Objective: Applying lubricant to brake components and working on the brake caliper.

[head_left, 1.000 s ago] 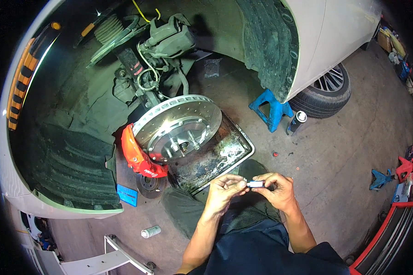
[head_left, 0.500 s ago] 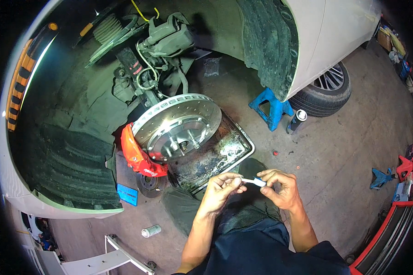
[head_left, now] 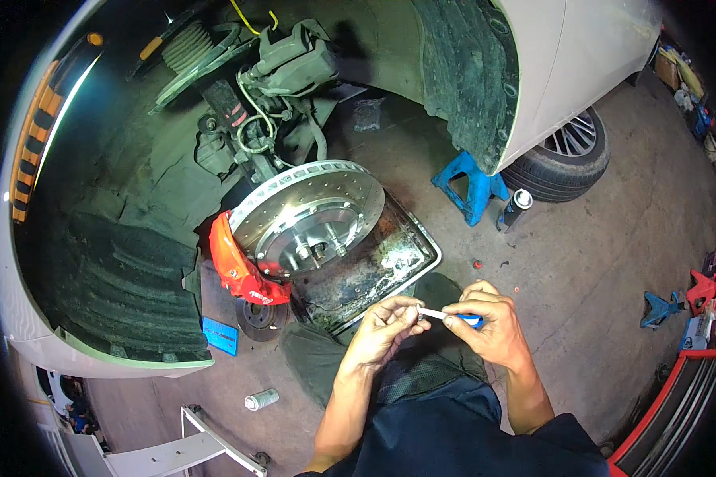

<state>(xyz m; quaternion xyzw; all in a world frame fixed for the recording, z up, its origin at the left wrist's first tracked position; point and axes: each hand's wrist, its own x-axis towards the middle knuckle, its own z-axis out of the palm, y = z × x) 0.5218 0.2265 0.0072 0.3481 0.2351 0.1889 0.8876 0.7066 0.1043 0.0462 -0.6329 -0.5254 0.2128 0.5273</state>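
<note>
My right hand (head_left: 489,322) is closed round a slim white-and-blue tube-like item (head_left: 471,320), its white narrow end pointing left. My left hand (head_left: 384,332) is closed in a pinch at that white end, on something small and pale that I cannot make out. Both hands are in front of my lap, close together. Ahead of them stands a drilled brake disc (head_left: 318,215) on the wheel hub, with studs sticking out. A red brake caliper (head_left: 243,266) sits at the disc's lower left edge.
Below the disc lies a grimy metal tray (head_left: 422,250). A blue jack stand (head_left: 471,187), a spray can (head_left: 517,208) and a wheel (head_left: 565,167) stand right. Another can (head_left: 262,399), a blue box (head_left: 220,337) and an old disc (head_left: 258,319) lie left. The fender (head_left: 111,358) curves around.
My right hand has shifted its grip on the white-and-blue item; more of its blue end now shows past the thumb. My left hand stays nearly in place.
</note>
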